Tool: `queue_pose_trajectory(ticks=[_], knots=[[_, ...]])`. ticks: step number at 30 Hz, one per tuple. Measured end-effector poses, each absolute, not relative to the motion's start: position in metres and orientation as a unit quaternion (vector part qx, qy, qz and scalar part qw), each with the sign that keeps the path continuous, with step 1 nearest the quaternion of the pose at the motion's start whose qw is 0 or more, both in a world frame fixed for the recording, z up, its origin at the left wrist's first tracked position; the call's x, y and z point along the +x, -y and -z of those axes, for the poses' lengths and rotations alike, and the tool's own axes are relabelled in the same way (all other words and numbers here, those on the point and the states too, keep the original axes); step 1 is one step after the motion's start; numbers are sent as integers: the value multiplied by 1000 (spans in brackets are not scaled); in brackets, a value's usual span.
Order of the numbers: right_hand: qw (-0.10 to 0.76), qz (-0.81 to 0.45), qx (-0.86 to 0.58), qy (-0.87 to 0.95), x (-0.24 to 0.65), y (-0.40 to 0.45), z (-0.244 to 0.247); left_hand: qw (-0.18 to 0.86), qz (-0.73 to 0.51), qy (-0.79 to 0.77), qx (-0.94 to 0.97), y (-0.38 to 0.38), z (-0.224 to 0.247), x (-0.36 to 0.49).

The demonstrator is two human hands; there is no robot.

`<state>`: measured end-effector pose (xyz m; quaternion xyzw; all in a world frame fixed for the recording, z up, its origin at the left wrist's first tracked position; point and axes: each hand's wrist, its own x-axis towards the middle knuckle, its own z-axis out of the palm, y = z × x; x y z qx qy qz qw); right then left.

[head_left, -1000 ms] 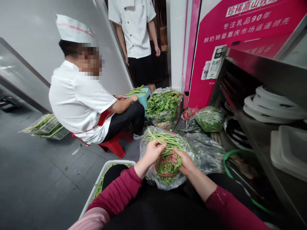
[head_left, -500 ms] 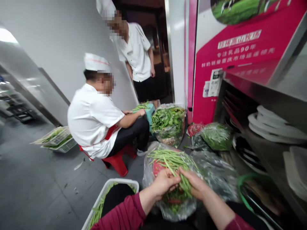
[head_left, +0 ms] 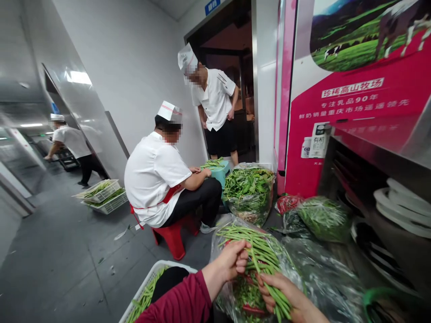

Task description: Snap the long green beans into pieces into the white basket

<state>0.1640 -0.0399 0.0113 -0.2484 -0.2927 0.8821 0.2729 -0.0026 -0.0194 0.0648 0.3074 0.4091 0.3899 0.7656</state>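
Long green beans [head_left: 266, 244] lie across an open clear plastic bag [head_left: 220, 249] in front of me. My right hand [head_left: 281, 294] is closed around a bunch of bean stalks at the bag's right side. To its upper left, my left hand [head_left: 234, 260] has its fingers curled together beside a bean stalk; whether it grips that stalk is hard to make out. Beneath the hands, leafy green bits and something red show in the bag. A white basket [head_left: 139, 287] with cut green pieces stands at the lower left.
A seated person [head_left: 155, 179] on a red stool [head_left: 173, 240] handles greens on a teal box [head_left: 220, 174]. Another person [head_left: 213, 98] stands behind, a third [head_left: 72, 143] at far left. A leafy bag [head_left: 249, 188], stacked baskets [head_left: 107, 197] and a shelf with plates [head_left: 402, 206] surround me.
The view has tilted up and turned left, bringing a third person into sight. My hands have moved apart, the right one lower and to the right with the bean bunch.
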Motion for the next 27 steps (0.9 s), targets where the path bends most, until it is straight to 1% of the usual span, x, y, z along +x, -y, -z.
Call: queue_pose_trajectory(ticks=[2, 4, 6, 8, 10, 14, 16, 17, 19, 23, 27], knots=[[264, -879, -240, 316, 165, 41, -14, 739, -375, -446, 339, 16, -64, 1], [251, -876, -230, 341, 166, 44, -16, 736, -346, -465, 351, 13, -62, 4], [242, -875, -227, 353, 167, 45, -17, 752, -332, -446, 355, 11, -59, 5], [248, -876, -239, 336, 167, 45, -16, 756, -359, -418, 353, 7, -57, 3], [291, -875, -254, 293, 167, 41, -13, 733, -408, -420, 346, 5, -57, 1], [426, -838, -280, 196, 174, 23, -4, 656, -469, -452, 381, 15, -64, 2], [462, -807, -321, 178, 177, 15, -1, 614, -469, -459, 439, 27, -68, 6], [466, -795, -344, 181, 177, 13, 0, 600, -456, -463, 466, 33, -70, 9], [436, -793, -371, 209, 175, 16, -2, 603, -411, -469, 498, 42, -71, 15], [326, -831, -367, 262, 162, 33, -7, 641, -360, -485, 474, 47, -63, 21], [309, -845, -349, 263, 160, 41, -6, 595, -375, -508, 497, 41, -49, 16]])
